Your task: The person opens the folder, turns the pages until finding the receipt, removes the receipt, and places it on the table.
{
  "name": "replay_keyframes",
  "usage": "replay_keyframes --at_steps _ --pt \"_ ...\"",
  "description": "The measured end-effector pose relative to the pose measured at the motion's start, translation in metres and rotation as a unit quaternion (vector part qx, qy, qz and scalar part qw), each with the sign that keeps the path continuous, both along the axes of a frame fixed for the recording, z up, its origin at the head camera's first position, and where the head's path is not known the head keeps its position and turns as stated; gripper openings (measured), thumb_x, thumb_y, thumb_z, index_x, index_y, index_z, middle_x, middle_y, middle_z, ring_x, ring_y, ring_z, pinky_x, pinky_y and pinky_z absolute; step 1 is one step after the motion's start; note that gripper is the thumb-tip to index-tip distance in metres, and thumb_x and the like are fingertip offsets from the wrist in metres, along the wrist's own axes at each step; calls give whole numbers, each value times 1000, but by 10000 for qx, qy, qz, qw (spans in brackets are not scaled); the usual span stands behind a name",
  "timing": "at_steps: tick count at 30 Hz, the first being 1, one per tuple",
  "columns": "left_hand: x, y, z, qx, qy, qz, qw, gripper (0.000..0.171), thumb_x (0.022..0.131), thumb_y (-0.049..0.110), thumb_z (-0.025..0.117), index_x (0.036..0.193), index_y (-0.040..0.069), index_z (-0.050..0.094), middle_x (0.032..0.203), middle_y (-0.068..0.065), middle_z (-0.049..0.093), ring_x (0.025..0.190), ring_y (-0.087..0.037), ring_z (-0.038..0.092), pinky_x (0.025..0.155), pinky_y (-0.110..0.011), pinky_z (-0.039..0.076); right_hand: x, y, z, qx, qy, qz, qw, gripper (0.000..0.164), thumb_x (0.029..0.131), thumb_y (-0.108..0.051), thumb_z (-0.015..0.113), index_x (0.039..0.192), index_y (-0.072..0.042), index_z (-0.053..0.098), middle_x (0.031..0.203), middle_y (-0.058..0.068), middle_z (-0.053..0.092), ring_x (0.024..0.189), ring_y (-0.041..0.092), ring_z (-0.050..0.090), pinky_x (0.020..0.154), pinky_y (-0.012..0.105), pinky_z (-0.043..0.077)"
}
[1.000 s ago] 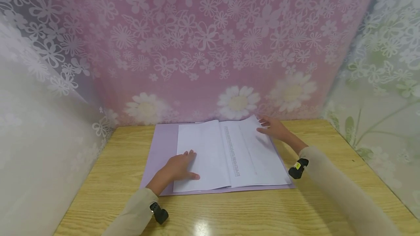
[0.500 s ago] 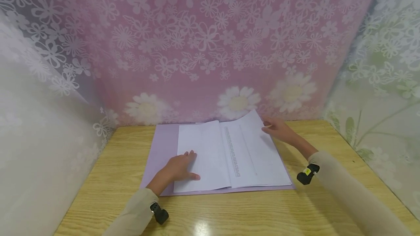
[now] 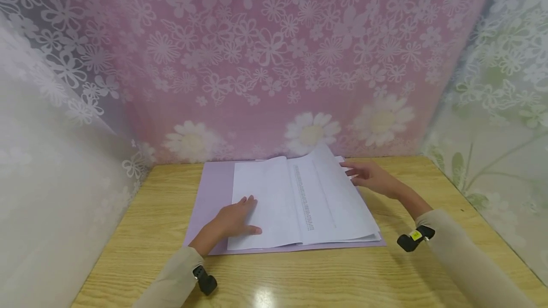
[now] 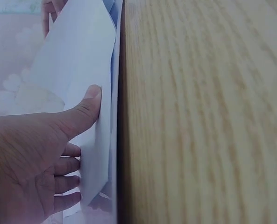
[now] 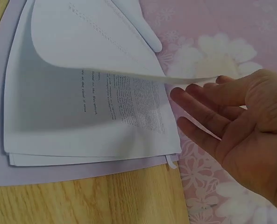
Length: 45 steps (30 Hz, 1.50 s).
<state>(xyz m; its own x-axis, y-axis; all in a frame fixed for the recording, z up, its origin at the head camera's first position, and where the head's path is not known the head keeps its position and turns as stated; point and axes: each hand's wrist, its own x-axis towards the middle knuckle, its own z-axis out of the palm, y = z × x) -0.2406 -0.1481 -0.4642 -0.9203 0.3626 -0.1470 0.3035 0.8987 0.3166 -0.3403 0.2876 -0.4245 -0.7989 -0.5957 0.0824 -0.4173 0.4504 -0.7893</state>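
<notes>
- In the foreground, I am viewing the wood-grain table (image 3: 325, 279).
- My left hand (image 3: 229, 220) is resting on the left page (image 3: 265, 179), thumb spread wide from its relaxed fingers.
- The open booklet (image 3: 215, 182), lilac-covered, is lying in the table's middle; its raised page (image 3: 338, 189) is arching over a printed sheet (image 5: 105, 112).
- Farther off, my right hand (image 3: 374, 178) is touching that page's edge, fingers parted, gently bent.
- Behind, a pink floral backdrop (image 3: 274, 84) is hanging.
</notes>
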Motion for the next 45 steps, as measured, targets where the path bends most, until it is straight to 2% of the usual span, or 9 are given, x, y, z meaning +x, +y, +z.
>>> replay_keyframes --at_steps 3,7,14,20,24,28,31,39,45 --pt "2 -1 0 79 13 -48 10000 91 87 53 75 156 4 40 165 -16 34 153 -35 34 116 -57 40 6 3 -1 43 -355 124 9993 66 99 -4 64 159 -7 36 149 31 50 129 49 56 93 21 55" --pt "2 -2 -3 197 50 -98 9997 91 87 52 76 155 3 41 165 -15 34 154 -35 32 117 -57 38 12 5 -5 61 -711 279 9971 75 97 -7 67 162 -11 29 150 34 46 130 49 56 95 24 56" --pt "0 -4 -6 255 51 -144 9996 91 88 53 75 156 4 40 166 -14 33 155 -34 29 121 -55 34 19 1 -12 183 -850 353 9956 82 95 -15 73 163 -16 27 154 32 42 133 46 55 98 33 57" --pt "-1 -4 -7 224 37 -186 9996 90 88 53 74 156 5 39 166 -13 31 155 -34 28 121 -55 33 22 -11 -14 106 -958 624 9934 88 94 -19 75 164 -18 23 159 30 37 135 48 54 102 40 56" --pt "0 -4 -7 226 38 -179 9996 90 89 54 73 157 5 39 167 -13 31 155 -34 28 121 -56 33 22 -20 -16 1 -810 813 9934 89 93 -15 75 164 -17 22 162 28 32 134 48 54 104 49 54" --pt "0 -4 -6 285 50 -186 9994 89 89 53 73 156 5 39 166 -13 31 155 -34 28 121 -56 33 24 -29 -16 4 -547 892 9945 90 91 -17 78 164 -17 24 167 21 25 139 49 48 111 62 44" --pt "1 -4 -6 334 61 -218 9992 89 89 52 73 156 4 39 166 -14 31 155 -35 28 121 -56 33 26 -37 -15 128 -409 899 9950 90 90 -21 79 163 -20 27 170 17 21 143 50 43 113 67 37" --pt "1 -6 -7 388 66 -254 9989 90 90 52 73 157 3 37 167 -15 30 155 -36 26 122 -56 31 28 -53 -14 515 -114 1010 9935 89 90 -25 79 162 -15 29 169 20 21 147 49 36 112 70 36" --pt "2 -6 -6 422 -9 -193 9989 90 90 51 73 158 5 36 167 -13 29 156 -35 25 122 -57 30 31 -62 -15 902 165 933 9914 82 89 -33 80 158 -14 39 168 21 22 152 48 26 111 68 39"
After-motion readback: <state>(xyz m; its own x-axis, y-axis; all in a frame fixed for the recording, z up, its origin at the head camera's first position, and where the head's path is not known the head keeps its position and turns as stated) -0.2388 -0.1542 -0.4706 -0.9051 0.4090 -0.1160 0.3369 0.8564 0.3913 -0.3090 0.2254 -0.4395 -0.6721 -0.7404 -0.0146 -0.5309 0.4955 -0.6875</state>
